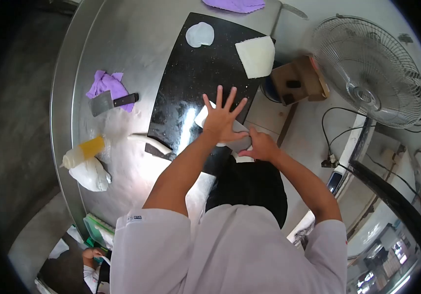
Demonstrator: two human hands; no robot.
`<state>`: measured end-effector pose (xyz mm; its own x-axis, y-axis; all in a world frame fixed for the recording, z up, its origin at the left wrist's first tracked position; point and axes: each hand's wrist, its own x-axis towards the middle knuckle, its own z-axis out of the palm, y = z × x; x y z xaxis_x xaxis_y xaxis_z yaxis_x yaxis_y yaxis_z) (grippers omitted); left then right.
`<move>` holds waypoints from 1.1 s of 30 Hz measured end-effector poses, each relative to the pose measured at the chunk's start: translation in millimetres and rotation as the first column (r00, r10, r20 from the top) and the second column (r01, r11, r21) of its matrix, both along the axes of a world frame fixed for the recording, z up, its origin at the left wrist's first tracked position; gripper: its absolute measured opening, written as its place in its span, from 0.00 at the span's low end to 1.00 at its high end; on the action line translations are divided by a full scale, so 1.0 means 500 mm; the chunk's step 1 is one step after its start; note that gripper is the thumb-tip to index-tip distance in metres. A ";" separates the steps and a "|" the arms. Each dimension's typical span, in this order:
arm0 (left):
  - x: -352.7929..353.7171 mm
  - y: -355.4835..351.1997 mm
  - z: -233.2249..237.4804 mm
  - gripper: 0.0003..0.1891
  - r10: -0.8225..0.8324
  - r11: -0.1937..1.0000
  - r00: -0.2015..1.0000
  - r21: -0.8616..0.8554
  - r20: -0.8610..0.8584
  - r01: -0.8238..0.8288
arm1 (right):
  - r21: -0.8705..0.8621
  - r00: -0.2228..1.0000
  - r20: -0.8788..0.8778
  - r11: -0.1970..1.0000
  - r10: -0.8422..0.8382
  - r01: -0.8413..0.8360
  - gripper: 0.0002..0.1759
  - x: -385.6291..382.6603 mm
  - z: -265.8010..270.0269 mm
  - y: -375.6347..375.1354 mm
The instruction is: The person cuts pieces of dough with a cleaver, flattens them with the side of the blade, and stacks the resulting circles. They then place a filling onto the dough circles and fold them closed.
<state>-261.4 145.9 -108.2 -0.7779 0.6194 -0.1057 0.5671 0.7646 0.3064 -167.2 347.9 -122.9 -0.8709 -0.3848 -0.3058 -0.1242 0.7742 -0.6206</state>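
Observation:
My left hand (221, 119) is spread flat, fingers apart, over the black board (176, 88). Beneath it lies a flat grey piece like a cleaver blade (241, 140), mostly covered by the palm. A white patch shows beside the left palm; I cannot make out what it is. My right hand (264, 145) is closed on the near right end of the blade-like piece, its handle hidden. A thin round dough sheet (200, 35) rests at the board's far end. A white dough rope (151, 142) lies across the board's near left edge.
On the steel table (122, 29), a cleaver (103, 103) lies on a purple cloth (110, 84). Nearby are a squeeze bottle (84, 151) of yellow liquid and a white bundle (91, 175). A whitish pad (257, 57), cardboard box (296, 81) and fan (367, 73) are right. Another person (92, 267) is lower left.

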 end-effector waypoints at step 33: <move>-0.059 0.039 -0.032 0.61 0.251 0.967 0.945 0.097 -0.211 -0.235 | 0.082 0.940 -0.189 0.958 0.285 -0.274 0.53 -0.195 0.003 0.097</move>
<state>-291.0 165.5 -124.3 -0.9047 0.4084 0.1213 0.4260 0.8688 0.2524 -264.6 396.3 -121.2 -0.7755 -0.6090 -0.1665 -0.4554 0.7222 -0.5205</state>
